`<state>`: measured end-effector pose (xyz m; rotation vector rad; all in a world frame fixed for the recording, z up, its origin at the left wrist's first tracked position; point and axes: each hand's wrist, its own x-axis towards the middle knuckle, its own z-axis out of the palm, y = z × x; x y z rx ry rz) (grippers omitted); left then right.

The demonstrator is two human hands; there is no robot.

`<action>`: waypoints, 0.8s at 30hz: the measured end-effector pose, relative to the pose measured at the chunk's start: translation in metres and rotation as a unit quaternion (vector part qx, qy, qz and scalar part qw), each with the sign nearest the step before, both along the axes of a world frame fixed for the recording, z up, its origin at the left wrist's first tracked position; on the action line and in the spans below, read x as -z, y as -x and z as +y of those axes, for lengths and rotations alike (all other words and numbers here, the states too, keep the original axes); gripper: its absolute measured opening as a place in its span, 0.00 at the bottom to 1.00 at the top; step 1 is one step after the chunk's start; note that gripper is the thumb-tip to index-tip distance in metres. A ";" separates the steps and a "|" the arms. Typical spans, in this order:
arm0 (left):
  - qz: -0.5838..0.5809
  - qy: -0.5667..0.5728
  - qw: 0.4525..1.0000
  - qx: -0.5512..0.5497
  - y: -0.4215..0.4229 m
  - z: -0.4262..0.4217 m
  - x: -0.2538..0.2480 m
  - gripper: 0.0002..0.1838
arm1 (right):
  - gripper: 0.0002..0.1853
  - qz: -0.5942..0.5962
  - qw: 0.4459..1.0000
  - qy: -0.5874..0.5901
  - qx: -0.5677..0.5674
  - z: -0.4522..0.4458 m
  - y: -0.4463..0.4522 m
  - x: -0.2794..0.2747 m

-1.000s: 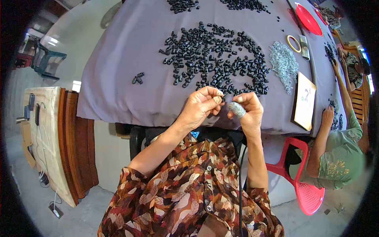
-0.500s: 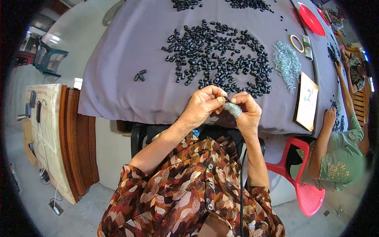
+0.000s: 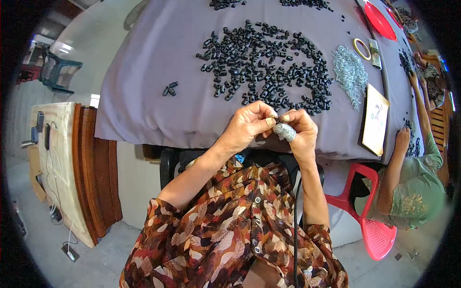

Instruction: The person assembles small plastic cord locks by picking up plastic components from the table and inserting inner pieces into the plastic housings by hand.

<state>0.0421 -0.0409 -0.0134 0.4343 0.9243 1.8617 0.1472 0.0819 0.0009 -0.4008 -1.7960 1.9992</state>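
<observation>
Just over the table's near edge, my left hand (image 3: 247, 126) and my right hand (image 3: 303, 132) meet with fingertips pinched together. Between them is a small black part (image 3: 278, 120), mostly covered by the fingers. A silvery-grey wrap (image 3: 285, 131) covers the right thumb. Beyond my hands, a wide spread of small black cylindrical plastic parts (image 3: 259, 65) lies on the grey tablecloth (image 3: 144, 81). To their right sits a heap of small shiny silvery pieces (image 3: 349, 72), too fine to name. A few black parts (image 3: 169, 89) lie apart on the left.
Right of the heap are a tape ring (image 3: 362, 49), a small box (image 3: 374, 54) and a flat board (image 3: 374, 120). A red tray (image 3: 380, 21) lies farther back. A person in green (image 3: 418, 185) works at the right, near a red chair (image 3: 372, 211). A wooden cabinet (image 3: 89, 168) stands left.
My hands stay together at nearly the same spot, with small finger shifts. The wrapped right thumb has turned slightly. The neighbouring person's arm has moved a little.
</observation>
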 end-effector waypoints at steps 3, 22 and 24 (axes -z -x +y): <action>0.015 -0.013 1.000 -0.007 -0.001 0.001 0.001 0.03 | 0.09 -0.028 1.000 -0.007 0.012 0.000 -0.001 -0.001; 0.081 -0.015 0.997 -0.010 -0.004 -0.003 0.002 0.03 | 0.10 -0.098 0.990 0.066 -0.071 0.010 -0.003 -0.011; 0.083 -0.017 0.996 -0.006 -0.003 -0.003 0.001 0.03 | 0.10 -0.112 0.989 0.060 -0.081 0.012 -0.003 -0.010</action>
